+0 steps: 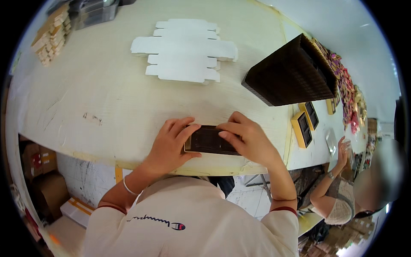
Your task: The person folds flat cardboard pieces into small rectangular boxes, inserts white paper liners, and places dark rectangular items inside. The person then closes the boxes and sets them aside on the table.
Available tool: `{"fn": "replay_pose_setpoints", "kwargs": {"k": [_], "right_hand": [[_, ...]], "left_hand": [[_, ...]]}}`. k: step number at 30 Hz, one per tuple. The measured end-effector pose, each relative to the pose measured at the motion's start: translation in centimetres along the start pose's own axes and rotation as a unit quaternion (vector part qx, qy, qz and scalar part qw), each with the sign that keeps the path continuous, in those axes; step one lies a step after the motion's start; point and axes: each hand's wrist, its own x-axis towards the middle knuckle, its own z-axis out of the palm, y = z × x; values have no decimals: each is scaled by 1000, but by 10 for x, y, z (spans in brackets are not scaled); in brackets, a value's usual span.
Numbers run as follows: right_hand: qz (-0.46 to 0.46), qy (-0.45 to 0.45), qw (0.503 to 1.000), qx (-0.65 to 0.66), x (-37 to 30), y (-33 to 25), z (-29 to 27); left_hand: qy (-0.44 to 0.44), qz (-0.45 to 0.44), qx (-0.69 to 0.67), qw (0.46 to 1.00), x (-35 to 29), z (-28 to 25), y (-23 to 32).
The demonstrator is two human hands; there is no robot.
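A small oblong box with a gold edge lies near the table's front edge, with a dark brown compartment tray in it. My left hand grips its left end, with the thumb along the near side and the fingers over the far side. At the other end my right hand is closed, thumb and forefinger pinched on the tray's right part. That hand covers the box's right end. Beyond the right hand stands a tall stack of nested dark brown trays, leaning over in view.
Flat white box blanks lie stacked at the back. Two gold boxes with dark trays sit to the right. Wrapped pieces are heaped further right, near a co-worker's hand. Pale blocks stand at far left.
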Motion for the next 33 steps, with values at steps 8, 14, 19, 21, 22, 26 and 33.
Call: {"fn": "replay_pose_setpoints", "kwargs": {"k": [8,14,19,21,22,26,33], "right_hand": [[-87,209,955,-191,-13,-4,34],[19,68,993,97,-48,2,11],[-37,117,992,39,-46,7,28],[-82,125,989,5,-43,12,31],[-104,129,986,-8,-43,16,32],[-174,36,984,11,-37,26,16],[-338,71,930,-129,-25,40,17]], "left_hand": [[-14,-26,52,998,-7,-2,6],[-36,-42,10,998,-9,-1,0],[-5,-23,21,999,-6,0,-1],[6,-19,23,1000,-4,-1,-1],[10,-19,26,999,-4,-1,0],[30,-8,42,999,-1,3,-5],[-57,-11,99,993,10,-11,30]]}}
